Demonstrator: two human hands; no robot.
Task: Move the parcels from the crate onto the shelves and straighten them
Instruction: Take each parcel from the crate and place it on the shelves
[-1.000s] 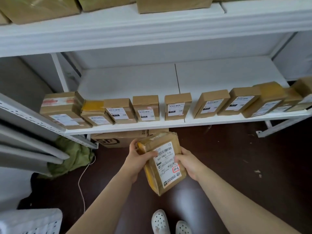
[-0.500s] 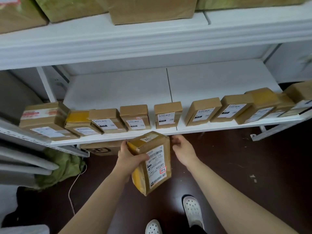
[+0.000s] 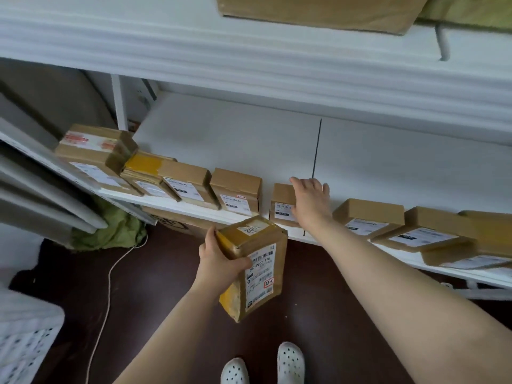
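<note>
While boxes already line the shelf, one parcel sits just off its front edge, our left hand clamped round it. Our right hand, fingers spread, rests on a shelved box. Placing and straightening are left.

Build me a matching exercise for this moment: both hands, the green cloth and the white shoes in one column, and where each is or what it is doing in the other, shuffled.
Column one:
1. left hand
2. right hand
3. green cloth
4. white shoes

Column two:
A. lies on the floor below the left end of the shelf
B. fingers spread over a small box on the shelf
C. at the bottom edge of the view
D. grips the taped parcel

Pairs: 1-D, 2-B, 3-A, 4-C
</note>
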